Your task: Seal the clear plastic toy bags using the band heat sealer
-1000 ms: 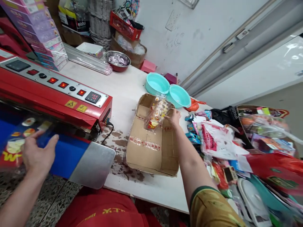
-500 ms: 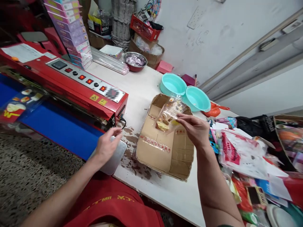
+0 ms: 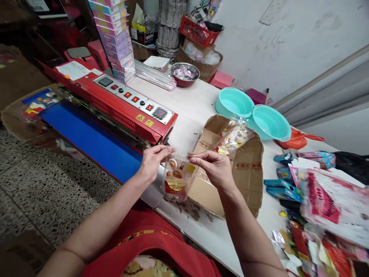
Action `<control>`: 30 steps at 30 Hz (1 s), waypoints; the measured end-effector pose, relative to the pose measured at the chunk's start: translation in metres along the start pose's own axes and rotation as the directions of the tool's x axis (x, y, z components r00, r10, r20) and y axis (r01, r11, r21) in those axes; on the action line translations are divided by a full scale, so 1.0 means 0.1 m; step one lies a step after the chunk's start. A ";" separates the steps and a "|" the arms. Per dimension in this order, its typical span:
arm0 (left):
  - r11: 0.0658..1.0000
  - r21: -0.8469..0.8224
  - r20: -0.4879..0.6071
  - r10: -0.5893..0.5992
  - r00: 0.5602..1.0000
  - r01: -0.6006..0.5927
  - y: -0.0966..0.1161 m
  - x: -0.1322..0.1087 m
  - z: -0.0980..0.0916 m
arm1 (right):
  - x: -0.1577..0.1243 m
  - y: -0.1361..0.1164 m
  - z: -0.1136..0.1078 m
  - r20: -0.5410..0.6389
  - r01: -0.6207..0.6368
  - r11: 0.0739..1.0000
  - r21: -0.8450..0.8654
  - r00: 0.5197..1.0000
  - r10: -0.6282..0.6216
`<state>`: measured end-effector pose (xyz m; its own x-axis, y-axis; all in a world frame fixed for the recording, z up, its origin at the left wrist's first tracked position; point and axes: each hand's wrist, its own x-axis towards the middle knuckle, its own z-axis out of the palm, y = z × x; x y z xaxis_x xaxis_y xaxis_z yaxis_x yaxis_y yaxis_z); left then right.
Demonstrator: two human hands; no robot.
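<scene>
Clear plastic packet [image 3: 176,181], one: probably light, limp, slippery; top edge looks best grip. Left hand [image 3: 152,162]: pinching one top corner. Right hand [image 3: 215,168]: pinching opposite corner.

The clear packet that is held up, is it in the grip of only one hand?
No, the left hand and the right hand both pinch the clear packet along its top edge.

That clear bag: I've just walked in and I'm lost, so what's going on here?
The left hand and right hand pinch the top edge of a clear bag. Similar packaging lies in the cardboard box, and another bag is at the far end of the blue belt beside the red machine.
</scene>
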<state>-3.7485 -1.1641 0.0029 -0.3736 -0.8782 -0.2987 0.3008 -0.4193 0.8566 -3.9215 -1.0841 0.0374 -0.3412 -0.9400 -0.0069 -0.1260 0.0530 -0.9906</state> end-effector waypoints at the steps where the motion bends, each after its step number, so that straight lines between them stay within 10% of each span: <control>1: 0.998 -0.005 -0.044 0.064 0.997 -0.064 0.02 -0.03 -0.01 | 0.01 -0.04 0.04 0.011 -0.007 1.000 0.012 1.000 0.007; 6: 0.972 0.126 -0.156 0.218 0.963 -0.199 0.03 -0.07 -0.21 | -0.01 -0.05 0.30 0.089 -0.042 0.998 0.040 0.995 0.038; 12: 0.969 0.117 -0.288 -0.175 0.941 0.216 -0.42 0.34 -0.66 | 0.09 0.79 0.75 0.004 -0.252 0.964 0.087 0.968 0.252; 18: 0.934 0.087 -0.261 -0.315 0.913 0.347 -0.46 0.59 -0.91 | 0.36 1.30 0.95 -0.110 -0.338 0.903 0.264 0.920 0.377; 26: 0.947 0.083 -0.337 -0.268 0.903 0.312 -0.25 0.56 -1.30 | 0.56 1.31 1.36 -0.180 -0.270 0.915 0.301 0.926 0.332; 30: 0.948 0.184 -0.523 -0.129 0.843 0.260 -0.09 0.69 -1.60 | 0.59 1.26 0.92 -0.415 -0.055 0.998 -0.033 0.909 0.036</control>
<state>-3.6368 -1.2582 -0.0925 0.1048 -0.8062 -0.5823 0.0263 -0.5831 0.8120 -3.8716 -1.1636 -0.0999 -0.7015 -0.7126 0.0149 -0.1383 0.1155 -0.9836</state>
